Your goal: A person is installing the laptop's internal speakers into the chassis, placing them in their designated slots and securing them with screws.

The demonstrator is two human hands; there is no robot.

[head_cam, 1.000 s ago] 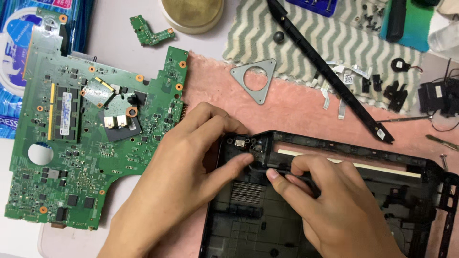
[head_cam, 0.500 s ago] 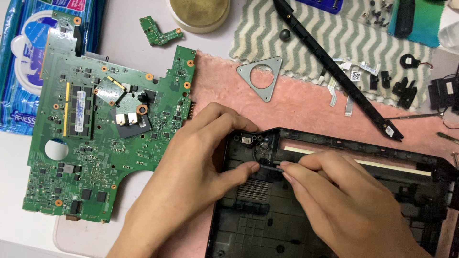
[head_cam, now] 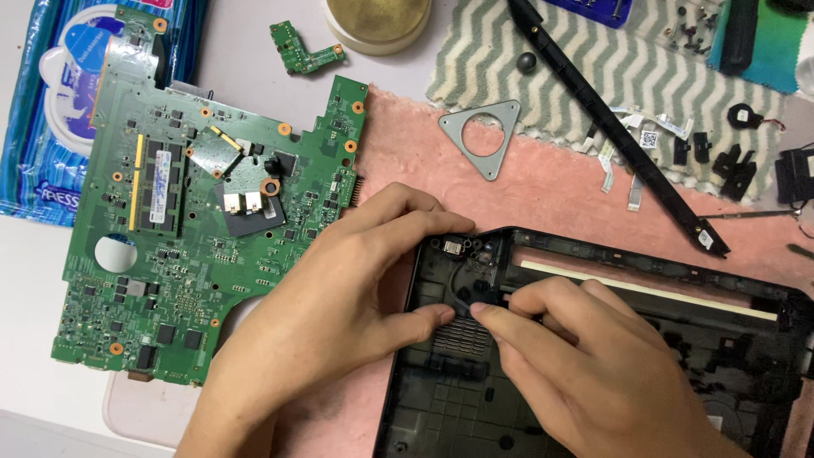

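both hands [head_cam: 339, 314] now pinch lower inside laptop base [head_cam: 678, 280].

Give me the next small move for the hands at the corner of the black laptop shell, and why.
Probably ease the thin black cable gently up out of the black laptop shell. The left hand braces the shell's top-left corner, its thumb meeting the right hand fingertips on the cable near the vent grille. The cable runs up toward a small connector, so a slow pull seems safest.
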